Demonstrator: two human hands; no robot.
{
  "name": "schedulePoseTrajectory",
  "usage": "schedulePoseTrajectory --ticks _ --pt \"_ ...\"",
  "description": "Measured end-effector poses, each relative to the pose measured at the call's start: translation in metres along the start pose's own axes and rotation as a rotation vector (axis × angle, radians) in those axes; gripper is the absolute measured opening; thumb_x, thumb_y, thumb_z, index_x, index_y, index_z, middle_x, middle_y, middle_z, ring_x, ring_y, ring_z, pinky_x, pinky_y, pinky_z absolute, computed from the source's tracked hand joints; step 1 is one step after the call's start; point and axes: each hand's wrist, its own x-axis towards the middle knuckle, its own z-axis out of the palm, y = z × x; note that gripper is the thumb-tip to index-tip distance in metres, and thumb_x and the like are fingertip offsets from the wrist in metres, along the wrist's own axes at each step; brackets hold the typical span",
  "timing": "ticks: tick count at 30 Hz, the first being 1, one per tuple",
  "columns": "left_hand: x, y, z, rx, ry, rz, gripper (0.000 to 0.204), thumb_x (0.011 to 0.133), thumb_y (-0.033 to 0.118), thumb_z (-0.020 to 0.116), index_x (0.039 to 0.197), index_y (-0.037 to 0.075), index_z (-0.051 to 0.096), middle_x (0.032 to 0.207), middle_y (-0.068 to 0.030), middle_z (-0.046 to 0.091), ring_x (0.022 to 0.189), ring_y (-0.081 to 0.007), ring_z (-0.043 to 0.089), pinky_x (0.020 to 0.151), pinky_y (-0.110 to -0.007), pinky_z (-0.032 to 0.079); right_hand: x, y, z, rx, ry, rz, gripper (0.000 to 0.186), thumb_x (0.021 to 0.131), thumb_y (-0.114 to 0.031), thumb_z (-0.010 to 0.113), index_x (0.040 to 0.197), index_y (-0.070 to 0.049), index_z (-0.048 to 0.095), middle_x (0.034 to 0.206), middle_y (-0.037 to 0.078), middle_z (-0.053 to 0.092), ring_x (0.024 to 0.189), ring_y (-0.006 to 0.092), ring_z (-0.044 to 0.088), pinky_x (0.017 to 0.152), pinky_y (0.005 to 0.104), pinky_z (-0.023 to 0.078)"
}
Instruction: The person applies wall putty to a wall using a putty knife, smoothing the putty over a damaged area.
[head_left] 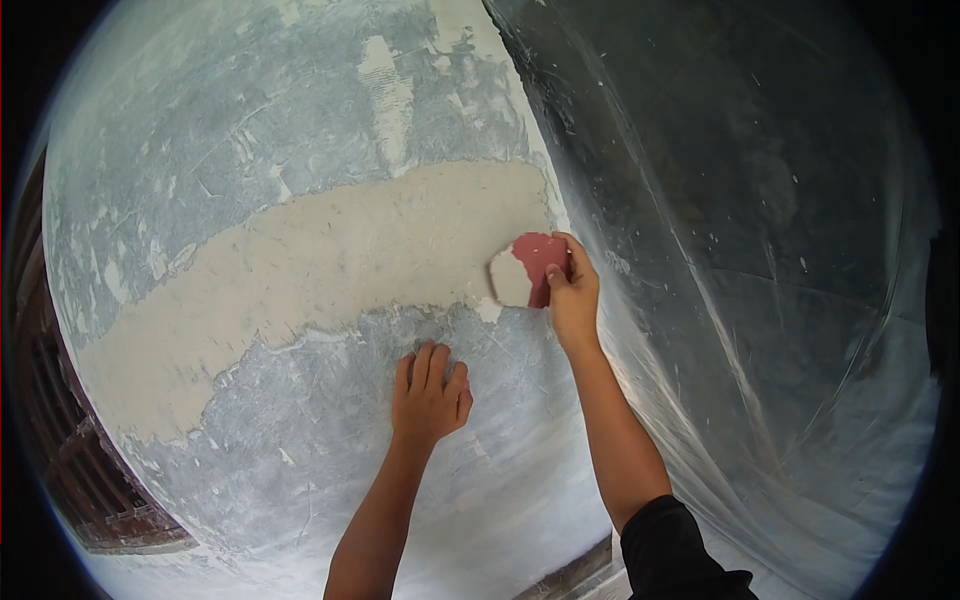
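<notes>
In my right hand (574, 300) is a red flat putty scraper (541, 262), gripped at its right side between thumb and fingers. Pale putty coats the scraper's left part, and it lies against or very close to the wall (350, 380). There it meets the right end of a broad cream putty band (370, 235) with ragged edges. My left hand (430, 393) is lower and further left, just below the band, with its back toward me. Its fingers curl toward the grey surface; whatever they may hold is hidden.
Clouded plastic sheeting (760, 230) hangs along the right side, beyond the wall's edge. A dark brown slatted wooden frame (75, 420) borders the wall at the lower left. A thinner putty patch (387, 100) marks the upper wall.
</notes>
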Motion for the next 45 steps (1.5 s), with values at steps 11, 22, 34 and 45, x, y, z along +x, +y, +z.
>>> schedulePoseTrajectory --ticks 11,22,34,45 --pt "-0.003 0.0 -0.002 0.019 -0.001 0.004 0.023 0.079 0.021 0.059 0.098 0.009 0.058 0.117 -0.0136 0.055 0.118 -0.0335 0.051 0.096 -0.051 0.038 -0.001 -0.01 -0.004 -0.126 -0.064 0.055 0.041 0.09 0.008 0.051 0.129 -0.004 0.057 0.12 0.011 0.064 0.108 0.0184 0.06 0.096 0.0284 0.044" --pt "-0.003 -0.001 -0.002 -0.002 -0.005 -0.008 0.024 0.078 0.02 0.06 0.098 0.009 0.058 0.117 -0.0137 0.056 0.117 -0.0336 0.052 0.096 -0.051 0.038 -0.027 -0.022 0.009 0.003 -0.039 0.161 0.039 0.089 0.004 0.054 0.127 -0.005 0.057 0.112 0.014 0.066 0.104 0.0207 0.063 0.092 0.0304 0.046" --pt "-0.002 -0.002 -0.003 -0.014 0.0 -0.009 0.025 0.079 0.021 0.06 0.101 0.009 0.056 0.118 -0.0142 0.055 0.117 -0.034 0.052 0.095 -0.052 0.039 -0.052 -0.02 0.023 -0.119 -0.004 0.236 0.04 0.087 0.006 0.052 0.126 -0.003 0.058 0.117 0.016 0.065 0.106 0.0243 0.063 0.096 0.0328 0.046" --pt "-0.002 0.0 -0.001 -0.012 0.001 -0.013 0.025 0.079 0.021 0.059 0.1 0.009 0.057 0.118 -0.0138 0.056 0.118 -0.0335 0.052 0.095 -0.052 0.039 -0.046 0.004 0.01 -0.059 0.081 0.223 0.04 0.087 0.005 0.054 0.126 -0.002 0.058 0.115 0.017 0.066 0.107 0.0255 0.063 0.097 0.0336 0.046"
